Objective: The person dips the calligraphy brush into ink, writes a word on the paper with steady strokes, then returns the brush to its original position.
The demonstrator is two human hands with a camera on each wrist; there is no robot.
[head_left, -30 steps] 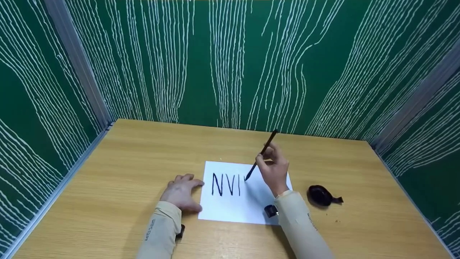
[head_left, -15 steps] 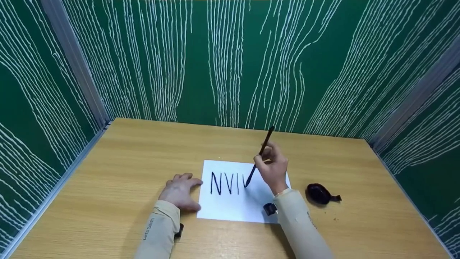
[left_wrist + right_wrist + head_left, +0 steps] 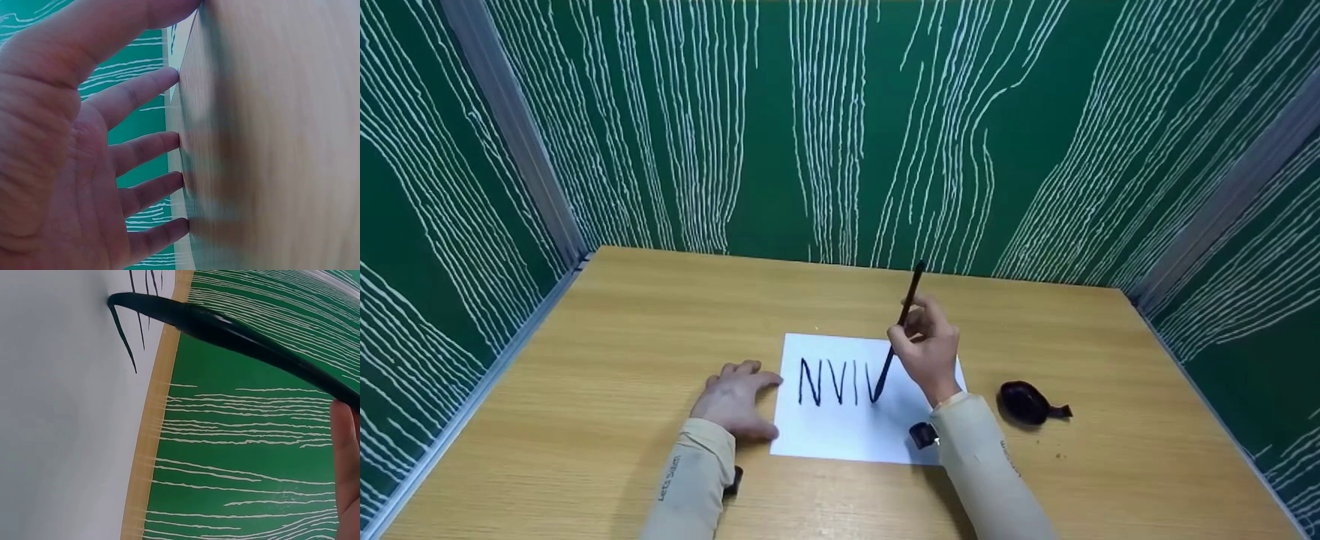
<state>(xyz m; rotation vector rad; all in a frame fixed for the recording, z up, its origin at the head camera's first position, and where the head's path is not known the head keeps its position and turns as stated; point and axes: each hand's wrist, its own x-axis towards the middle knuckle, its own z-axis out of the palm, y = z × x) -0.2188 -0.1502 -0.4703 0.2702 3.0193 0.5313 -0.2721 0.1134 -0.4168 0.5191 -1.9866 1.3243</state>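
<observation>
A white sheet of paper (image 3: 832,435) lies on the wooden table, with dark strokes (image 3: 838,382) reading like "NVI" and a slanted line after them. My right hand (image 3: 928,352) pinches a black ink brush (image 3: 911,296) above the sheet. In the right wrist view the brush's bristles (image 3: 140,305) bend against the paper at the end of a fresh stroke (image 3: 125,340). My left hand (image 3: 735,401) rests spread at the paper's left edge, thumb and forefinger at its border. Its fingertips (image 3: 175,138) touch the tabletop in the left wrist view.
A small dark dish (image 3: 1024,403) with a short handle sits right of the paper, a few specks near it. Green walls (image 3: 780,135) with white wavy lines enclose the table (image 3: 660,300) at the back and sides. Dark wrist cameras (image 3: 922,435) hang under both sleeves.
My right hand has drawn the brush down the paper, leaving a slanted line right of the "I". The brush stands more upright. My left hand keeps its place at the edge.
</observation>
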